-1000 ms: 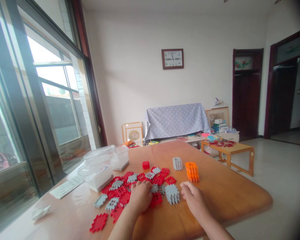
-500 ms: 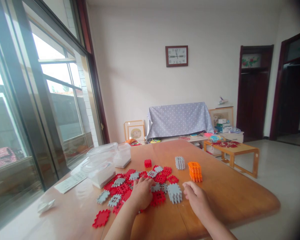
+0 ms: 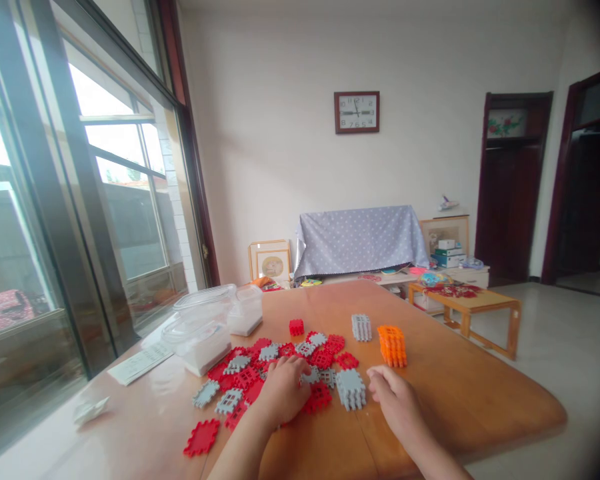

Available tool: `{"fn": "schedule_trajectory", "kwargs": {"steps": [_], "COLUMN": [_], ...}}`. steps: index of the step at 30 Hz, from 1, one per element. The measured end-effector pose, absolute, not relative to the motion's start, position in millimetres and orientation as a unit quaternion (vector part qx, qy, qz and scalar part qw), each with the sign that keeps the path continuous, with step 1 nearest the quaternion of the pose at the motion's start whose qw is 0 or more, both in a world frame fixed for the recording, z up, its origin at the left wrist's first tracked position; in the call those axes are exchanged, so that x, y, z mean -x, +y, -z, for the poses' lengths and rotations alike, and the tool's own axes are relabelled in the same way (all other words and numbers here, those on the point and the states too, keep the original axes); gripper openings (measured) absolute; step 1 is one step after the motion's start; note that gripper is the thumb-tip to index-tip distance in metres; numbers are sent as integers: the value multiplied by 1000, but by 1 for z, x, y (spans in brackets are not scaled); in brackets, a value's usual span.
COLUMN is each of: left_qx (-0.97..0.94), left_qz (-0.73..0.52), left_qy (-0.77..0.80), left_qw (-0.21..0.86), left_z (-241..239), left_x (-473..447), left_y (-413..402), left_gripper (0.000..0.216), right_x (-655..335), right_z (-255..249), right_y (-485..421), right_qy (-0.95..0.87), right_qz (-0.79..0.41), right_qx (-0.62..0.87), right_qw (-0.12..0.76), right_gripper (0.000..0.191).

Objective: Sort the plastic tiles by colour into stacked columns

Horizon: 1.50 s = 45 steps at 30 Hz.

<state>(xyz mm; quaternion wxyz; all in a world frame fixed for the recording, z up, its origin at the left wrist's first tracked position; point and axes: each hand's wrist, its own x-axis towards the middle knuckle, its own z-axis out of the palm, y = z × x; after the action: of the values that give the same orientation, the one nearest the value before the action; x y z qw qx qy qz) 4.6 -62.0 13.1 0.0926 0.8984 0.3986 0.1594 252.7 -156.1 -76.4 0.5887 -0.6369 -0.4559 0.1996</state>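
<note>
Pile of loose red and grey notched plastic squares (image 3: 247, 378) on a glossy brown wooden tabletop (image 3: 460, 387), partly hidden behind the left hand (image 3: 286, 389) and its wrist. Near edge of the tabletop cut off by the bottom of the view, along with both forearms. On the left hand, fingers slightly spread and partly bent, tips in contact with the pile or just above it; cannot tell which, nor whether gripping a piece underneath. On the right hand (image 3: 393, 393), a loose half-curl, thumb side uppermost, close to the tabletop; palm and inner fingers out of sight, so cannot tell about anything pinched inside. Just beside that hand, toward the pile, a squared stack of grey notched plastic squares (image 3: 351, 390). Beyond the right hand, an upright stack of bright orange notched plastic squares (image 3: 393, 347), and farther off a second, lattice-faced grey stack (image 3: 361, 328). At the far side of the pile, a small red plastic block (image 3: 297, 327). Apart at the near left of the pile, a single flat red notched square (image 3: 201, 438). On the far left, clear plastic containers (image 3: 205, 350) with contents blurred by the walls; near them, a pale printed sheet (image 3: 141, 363) with lettering too small to read, and a crumpled whitish scrap (image 3: 91, 410).
</note>
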Motion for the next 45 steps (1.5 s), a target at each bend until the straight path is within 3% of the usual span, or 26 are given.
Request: {"fn": "schedule_trajectory", "kwargs": {"steps": [5,7,11,13,19,26,29,32,35,40,45], "left_qx": [-911,-913,-916,-919,-893,-797,-759,-734,-776,-880,-890], "left_qz": [-136,-128,-137,-137,-172,-344,-378,-405,-365,-215,-173], "left_qy": [370,371,368,361,401,446,489,534,512,421,420], "left_qw": [119,108,80,82,111,217,206,109,38,56,37], "left_z": [-8,-5,-5,-9,-9,16,15,8,2,0,8], "left_x": [-6,-7,-8,-7,-7,-8,-2,4,5,-4,-11], "left_y": [-76,-80,-82,-82,-71,-38,-26,-25,-36,-54,-56], "left_gripper": [55,50,15,8,35,39,35,41,37,22,13], "right_x": [-252,-252,-251,-251,-251,-249,-249,-250,-251,-252,-252], "right_z": [75,74,71,71,73,71,71,72,73,74,74], "right_y": [-157,-158,-159,-159,-157,-158,-158,-158,-157,-156,-157], "right_qy": [-444,-442,-440,-439,-439,-439,-440,-443,-447,-447,-447], "right_qz": [-207,-210,-209,-207,-206,-200,-197,-199,-201,-202,-210], "right_qx": [650,650,647,647,649,639,645,655,658,657,653], "right_qw": [581,581,587,588,587,599,593,579,572,572,574], "right_gripper": [43,44,44,45,44,43,44,45,44,43,44]}}
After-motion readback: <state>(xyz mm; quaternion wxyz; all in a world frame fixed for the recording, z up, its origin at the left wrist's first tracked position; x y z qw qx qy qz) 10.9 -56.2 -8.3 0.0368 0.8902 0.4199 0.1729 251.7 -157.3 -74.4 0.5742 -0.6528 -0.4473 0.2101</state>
